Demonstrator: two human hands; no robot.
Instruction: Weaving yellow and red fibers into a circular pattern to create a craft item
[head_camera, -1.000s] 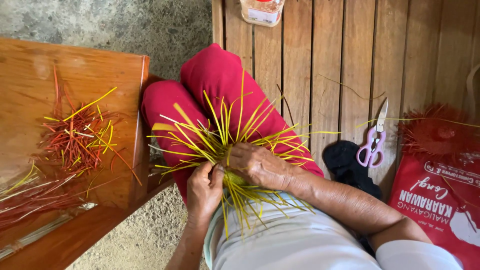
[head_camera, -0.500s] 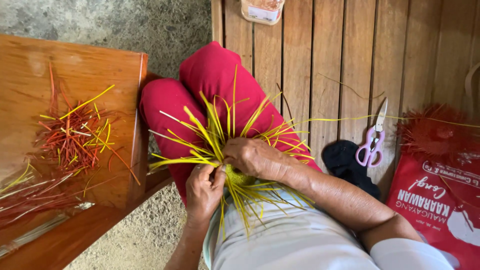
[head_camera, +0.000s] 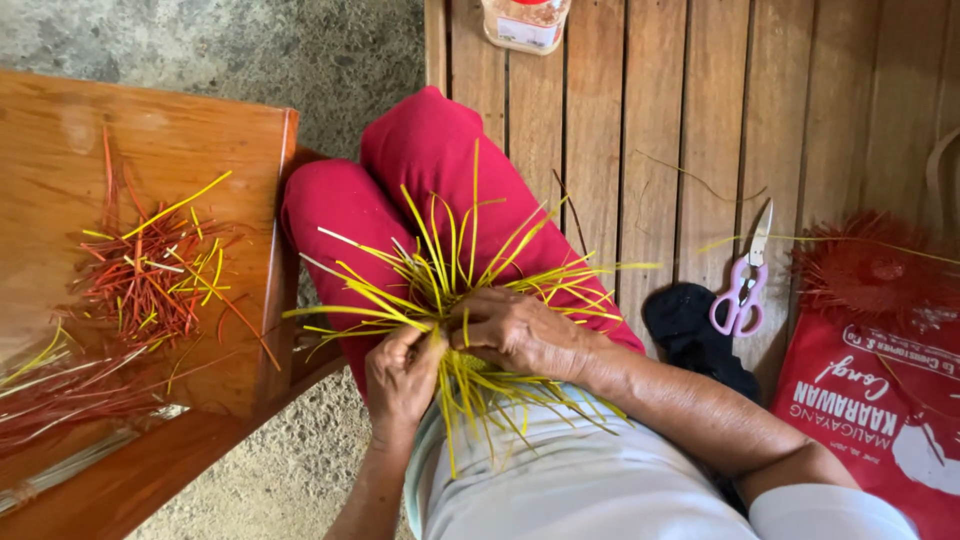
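A half-woven piece of yellow strips (head_camera: 450, 285) rests on my lap, over my red trousers (head_camera: 420, 160), with loose strips fanning out in all directions. My left hand (head_camera: 400, 375) pinches strips at the piece's near left side. My right hand (head_camera: 520, 330) lies over its middle, fingers curled on the strips. The woven centre is mostly hidden under both hands.
A wooden table (head_camera: 90, 150) at left carries a pile of red and yellow strip offcuts (head_camera: 150, 275). On the slatted wooden bench (head_camera: 640, 110) lie purple-handled scissors (head_camera: 742, 290), a black cloth (head_camera: 690, 330), a red printed bag (head_camera: 880, 400) with a red woven piece (head_camera: 870, 270), and a jar (head_camera: 525, 22).
The yellow piece has turned slightly in my hands and the strips have shifted. Both hands stay on it, working at its middle.
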